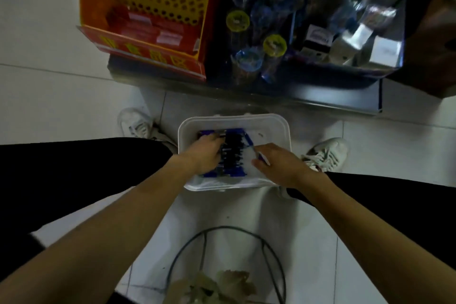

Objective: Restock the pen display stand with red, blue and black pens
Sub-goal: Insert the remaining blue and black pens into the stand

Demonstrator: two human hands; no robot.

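Observation:
A white plastic tub sits on the floor between my feet, holding a row of blue and black pens. My left hand reaches into the tub with its fingers curled over the left ends of the pens. My right hand pinches one blue pen that slants up to the left over the tub. The red and yellow pen display stand, with a perforated yellow panel, stands on a low dark shelf at the upper left.
Clear tubes with yellow and blue lids and small white boxes crowd the shelf to the right of the stand. A wire waste basket with crumpled paper stands near me. White floor tiles surround the tub.

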